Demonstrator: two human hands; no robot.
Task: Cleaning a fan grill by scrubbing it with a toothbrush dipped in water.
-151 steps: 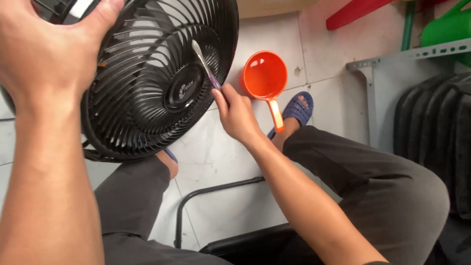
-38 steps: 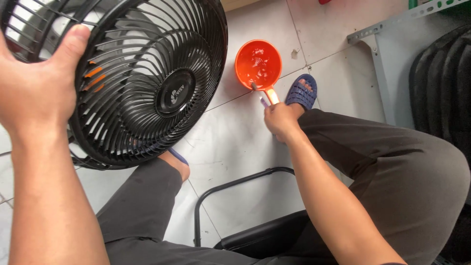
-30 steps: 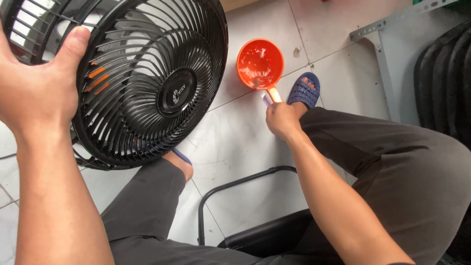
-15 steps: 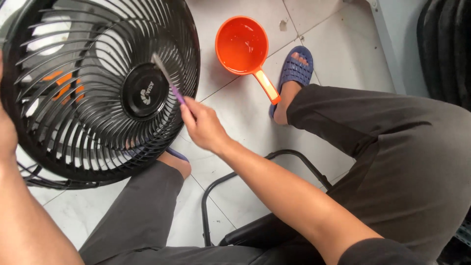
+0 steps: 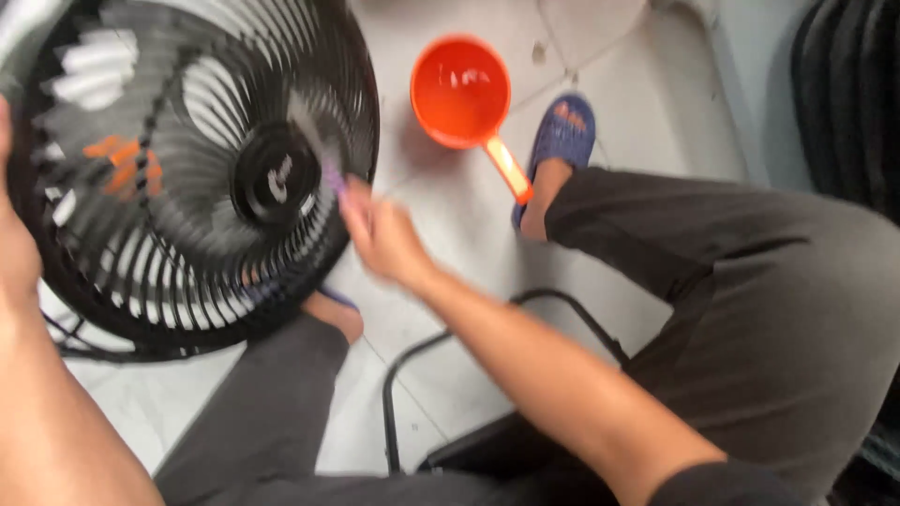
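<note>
A right hand (image 5: 384,234), grip clamped on a thin purple-handled brush (image 5: 323,155), scrubs beside the hub of a round black plastic fan grille (image 5: 187,178). The left hand (image 5: 14,248) steadies the grille's left rim, its grip unclear. The brushing looks underway; the round orange plastic water scoop (image 5: 461,92) lies right of the grille.

Even, soft daylight fills the head view, bright on the pale floor tiles (image 5: 450,234) and without hard glare, apart from washed-out white patches behind the fan grille (image 5: 187,169) at 10 o'clock. Motion blur smears the whole frame, worst on the right hand (image 5: 384,234) and the brush (image 5: 319,150), whose outlines dissolve. A faint shadow lies left of the orange scoop (image 5: 461,92) at 12 o'clock.
</note>
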